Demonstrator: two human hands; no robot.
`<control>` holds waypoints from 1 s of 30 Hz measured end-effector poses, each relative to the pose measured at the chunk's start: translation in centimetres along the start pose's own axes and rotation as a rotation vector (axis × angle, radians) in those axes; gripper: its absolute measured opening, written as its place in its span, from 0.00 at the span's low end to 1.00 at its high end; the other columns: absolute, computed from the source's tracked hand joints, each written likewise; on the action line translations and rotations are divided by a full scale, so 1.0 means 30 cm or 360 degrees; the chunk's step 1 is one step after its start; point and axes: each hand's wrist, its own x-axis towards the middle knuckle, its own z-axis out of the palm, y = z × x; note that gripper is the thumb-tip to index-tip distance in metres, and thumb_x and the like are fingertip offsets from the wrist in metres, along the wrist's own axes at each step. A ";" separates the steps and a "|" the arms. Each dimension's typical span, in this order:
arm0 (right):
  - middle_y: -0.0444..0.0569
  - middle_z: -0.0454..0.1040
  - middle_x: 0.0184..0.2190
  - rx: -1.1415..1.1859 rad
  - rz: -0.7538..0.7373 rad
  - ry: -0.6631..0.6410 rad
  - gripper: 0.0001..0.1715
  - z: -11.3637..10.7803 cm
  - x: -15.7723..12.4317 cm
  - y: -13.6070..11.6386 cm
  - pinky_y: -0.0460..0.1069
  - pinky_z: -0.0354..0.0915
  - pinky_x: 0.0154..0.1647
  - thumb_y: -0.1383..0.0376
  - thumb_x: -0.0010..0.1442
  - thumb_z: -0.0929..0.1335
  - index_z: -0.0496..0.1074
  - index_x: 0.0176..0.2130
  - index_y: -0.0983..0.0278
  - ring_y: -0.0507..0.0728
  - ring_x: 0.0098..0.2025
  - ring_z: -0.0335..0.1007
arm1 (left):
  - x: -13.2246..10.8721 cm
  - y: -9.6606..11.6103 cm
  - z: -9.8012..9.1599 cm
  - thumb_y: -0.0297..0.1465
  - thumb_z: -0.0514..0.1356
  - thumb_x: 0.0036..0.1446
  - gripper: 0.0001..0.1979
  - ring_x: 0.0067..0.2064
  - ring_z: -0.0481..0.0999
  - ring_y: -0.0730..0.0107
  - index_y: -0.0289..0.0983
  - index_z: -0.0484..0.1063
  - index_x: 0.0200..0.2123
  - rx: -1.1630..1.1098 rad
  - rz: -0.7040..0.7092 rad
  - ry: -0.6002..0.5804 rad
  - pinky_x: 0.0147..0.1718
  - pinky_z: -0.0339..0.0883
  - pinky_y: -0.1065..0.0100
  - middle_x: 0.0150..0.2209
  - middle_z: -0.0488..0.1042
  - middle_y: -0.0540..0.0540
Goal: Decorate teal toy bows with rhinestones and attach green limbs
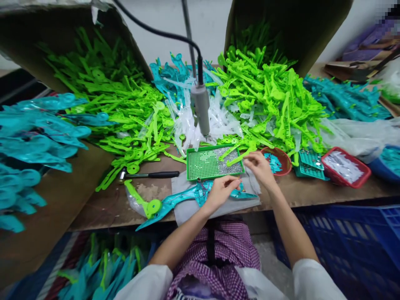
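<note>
My left hand (pixel 222 192) is over a light-blue translucent plastic shell (pixel 183 196), its thumb and fingers pinched near the shell's right part. What they pinch is too small to make out. My right hand (pixel 260 167) is raised beside the right end of a green tray (pixel 200 173), fingertips drawn together; anything between them cannot be made out. Small metal screws (pixel 229 160) fill the tray's right side, and lime-green arm-shaped pieces lie across its edge. Thin wires show inside the shell. A lime-green arm piece (pixel 145 204) lies at the shell's left end.
A hammer (pixel 156 175) lies left of the tray. An electric screwdriver (pixel 201 109) hangs above it. Heaped lime-green pieces (pixel 268 96) and white pieces (pixel 209 118) stand behind. Red baskets (pixel 346 168) hold small parts at right; blue shells (pixel 40 129) are stacked at left.
</note>
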 end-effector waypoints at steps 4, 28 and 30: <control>0.48 0.74 0.51 -0.0278 -0.0343 -0.1054 0.31 -0.035 0.095 -0.052 0.54 0.65 0.50 0.50 0.56 0.69 0.68 0.57 0.54 0.58 0.48 0.70 | -0.074 -0.019 -0.059 0.45 0.63 0.53 0.18 0.22 0.65 0.77 0.34 0.76 0.34 -0.0018 -0.0149 0.0085 0.23 0.58 0.73 0.26 0.76 0.48; 0.42 0.67 0.29 0.0280 -0.0210 0.1120 0.25 0.099 0.088 -0.251 0.48 0.65 0.30 0.52 0.60 0.66 0.64 0.53 0.60 0.51 0.29 0.68 | -0.242 -0.144 -0.162 0.28 0.52 0.66 0.08 0.49 0.74 0.63 0.38 0.71 0.41 0.1387 0.0724 -0.0038 0.49 0.63 0.60 0.47 0.77 0.43; 0.41 0.66 0.27 0.0410 -0.0159 0.1143 0.29 0.113 0.030 -0.286 0.48 0.64 0.28 0.53 0.61 0.65 0.59 0.58 0.58 0.51 0.27 0.67 | -0.205 -0.158 -0.151 0.28 0.52 0.66 0.09 0.54 0.71 0.61 0.38 0.71 0.42 0.1603 0.0761 -0.0097 0.53 0.60 0.56 0.52 0.74 0.41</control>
